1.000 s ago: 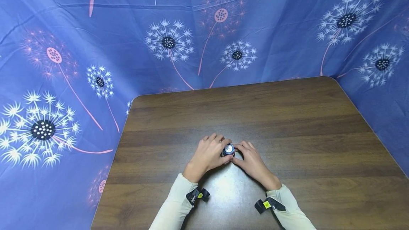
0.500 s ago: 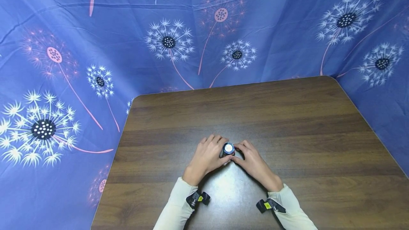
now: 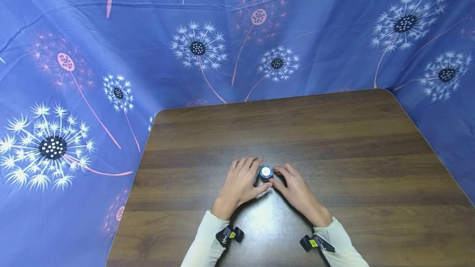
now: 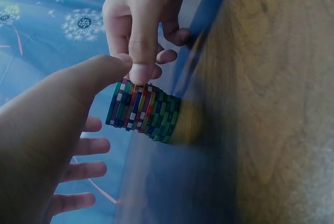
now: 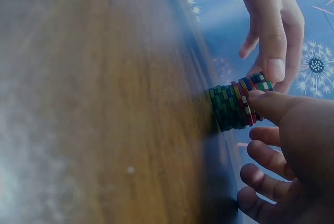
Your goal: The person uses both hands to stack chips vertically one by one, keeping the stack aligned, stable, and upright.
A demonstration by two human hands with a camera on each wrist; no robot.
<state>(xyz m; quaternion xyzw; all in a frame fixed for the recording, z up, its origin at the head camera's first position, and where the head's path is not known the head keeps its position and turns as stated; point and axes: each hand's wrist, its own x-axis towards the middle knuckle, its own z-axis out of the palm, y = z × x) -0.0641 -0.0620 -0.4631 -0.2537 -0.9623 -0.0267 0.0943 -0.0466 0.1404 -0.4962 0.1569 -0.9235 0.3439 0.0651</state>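
A stack of poker chips (image 3: 266, 172) stands on the wooden table, its top chip showing a white centre in the head view. The wrist views show green chips (image 4: 163, 119) at the bottom and mixed red, blue and green ones above. On the right side, my right hand (image 3: 297, 188) pinches the upper chips (image 5: 243, 104), with its thumb on the near edge. My left hand (image 3: 239, 182) arches at the stack's left, fingers spread and extended. Its thumb tip lies near the right thumb, close to the upper edge of the stack.
The brown wooden table (image 3: 334, 143) extends on all sides of the hands. Blue cloth (image 3: 148, 32) printed with dandelions hangs behind and beside it. Each wrist wears a small black camera mount, such as the left mount (image 3: 229, 235).
My left hand's fingers have eased away from the stack, opening a gap and baring its top. The right hand stays at the stack. The top chip's dark centre pattern now appears white.
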